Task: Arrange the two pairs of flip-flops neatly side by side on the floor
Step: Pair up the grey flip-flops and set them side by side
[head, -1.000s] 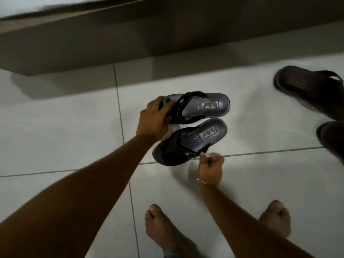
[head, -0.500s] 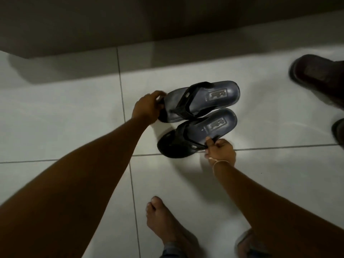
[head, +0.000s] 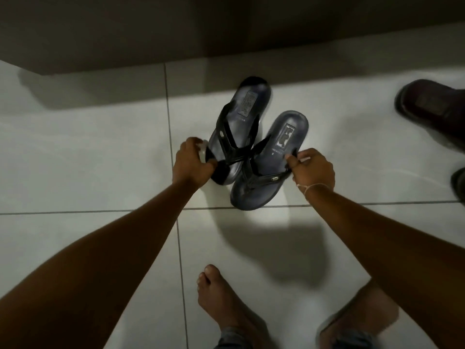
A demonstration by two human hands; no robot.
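Two dark blue flip-flops with black straps sit on the white tiled floor, heels pointing toward the wall. My left hand (head: 192,166) grips the toe end of the left blue flip-flop (head: 245,110), which partly overlaps the right blue flip-flop (head: 281,147). My right hand (head: 312,170) pinches that one's outer strap. A dark brown flip-flop (head: 432,109) lies at the far right, and the edge of another brown flip-flop (head: 459,182) shows below it.
A dark wall base or cabinet (head: 226,28) runs along the top. My bare left foot (head: 221,301) and my right knee (head: 359,321) are at the bottom. Bare floor tiles (head: 83,159) spread to the left.
Both blue flip-flops have been turned from lying sideways to pointing lengthwise at the wall. My right hand has shifted from the sole's edge to the strap.
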